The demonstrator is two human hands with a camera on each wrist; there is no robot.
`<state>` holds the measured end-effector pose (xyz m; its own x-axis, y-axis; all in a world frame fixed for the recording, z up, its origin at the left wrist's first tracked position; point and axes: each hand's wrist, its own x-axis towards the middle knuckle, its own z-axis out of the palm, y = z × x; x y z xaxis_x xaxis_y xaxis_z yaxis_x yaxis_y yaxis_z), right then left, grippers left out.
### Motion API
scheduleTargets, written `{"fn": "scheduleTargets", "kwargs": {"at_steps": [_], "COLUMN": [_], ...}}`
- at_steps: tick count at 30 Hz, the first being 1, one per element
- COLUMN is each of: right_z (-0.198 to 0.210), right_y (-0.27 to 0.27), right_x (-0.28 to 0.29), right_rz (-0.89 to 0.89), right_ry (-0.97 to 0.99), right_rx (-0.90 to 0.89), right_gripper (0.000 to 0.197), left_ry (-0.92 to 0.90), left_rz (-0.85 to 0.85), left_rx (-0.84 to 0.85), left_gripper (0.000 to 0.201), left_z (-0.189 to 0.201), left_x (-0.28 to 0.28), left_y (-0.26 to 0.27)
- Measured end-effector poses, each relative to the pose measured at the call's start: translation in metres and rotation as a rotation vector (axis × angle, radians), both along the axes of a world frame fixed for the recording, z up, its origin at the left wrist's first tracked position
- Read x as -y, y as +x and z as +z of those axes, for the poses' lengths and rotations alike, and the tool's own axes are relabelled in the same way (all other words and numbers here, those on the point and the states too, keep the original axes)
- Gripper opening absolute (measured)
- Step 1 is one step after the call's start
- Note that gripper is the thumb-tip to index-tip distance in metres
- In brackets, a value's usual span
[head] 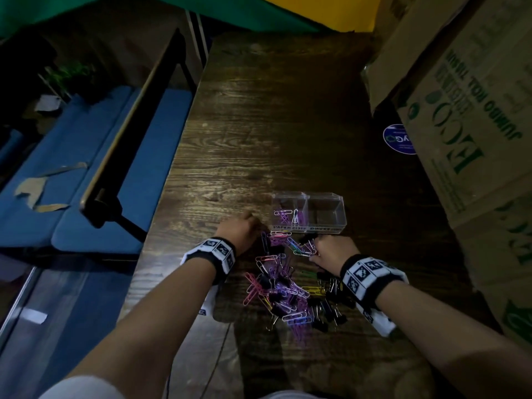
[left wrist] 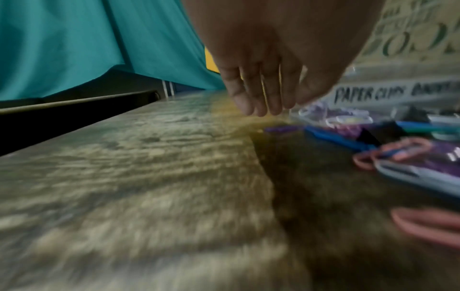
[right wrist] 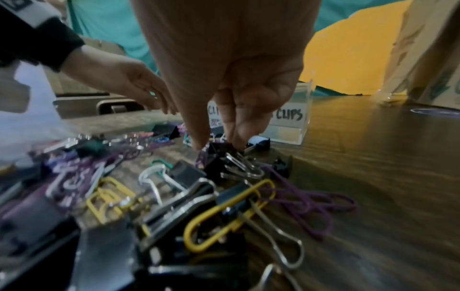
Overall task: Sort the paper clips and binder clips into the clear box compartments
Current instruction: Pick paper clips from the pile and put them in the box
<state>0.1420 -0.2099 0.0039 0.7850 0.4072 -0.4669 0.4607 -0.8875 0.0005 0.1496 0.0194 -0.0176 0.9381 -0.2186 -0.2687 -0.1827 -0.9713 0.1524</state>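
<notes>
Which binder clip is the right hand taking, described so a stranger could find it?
Start at the clear box on the wooden table; the pile of clips begins just in front of it. At the pile's far right edge, the right hand pinches a black binder clip, the only clip between fingertips.

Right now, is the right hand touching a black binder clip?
Touching: the right wrist view shows the right hand pinching a black binder clip atop the pile.

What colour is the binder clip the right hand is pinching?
Black binder clip, silver handles; right wrist view shows it best.
</notes>
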Motion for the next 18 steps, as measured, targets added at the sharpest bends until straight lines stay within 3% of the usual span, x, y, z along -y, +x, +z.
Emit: {"fn": "scheduleTargets", "kwargs": {"at_steps": [4, 7, 13, 18], "right_z": [-0.006, -0.011, -0.017, -0.019], "right_y": [-0.004, -0.005, -0.004, -0.004], "right_x": [-0.007, -0.011, 0.001, 0.007], "right_rz": [0.08, 0.105, -0.022, -0.081], "right_ry": [0.045, 0.04, 0.141, 0.156], "right_rx": [0.078, 0.058, -0.035, -0.029], "right_gripper": [0.044, 0.045, 0.041, 0.042], "left_ry": [0.038, 0.051, 0.035, -0.091], "left_rz": [-0.063, -0.039, -0.044, 0.048], "left_rx": [-0.148, -0.159, -0.17, -0.204], "left_gripper": [0.066, 0.078, 0.081, 0.065], "left_z": [-0.018, -0.021, -0.023, -0.024], "left_x": [0.002, 0.006, 0.012, 0.017], "left_y": [-0.007, -0.008, -0.013, -0.015]}}
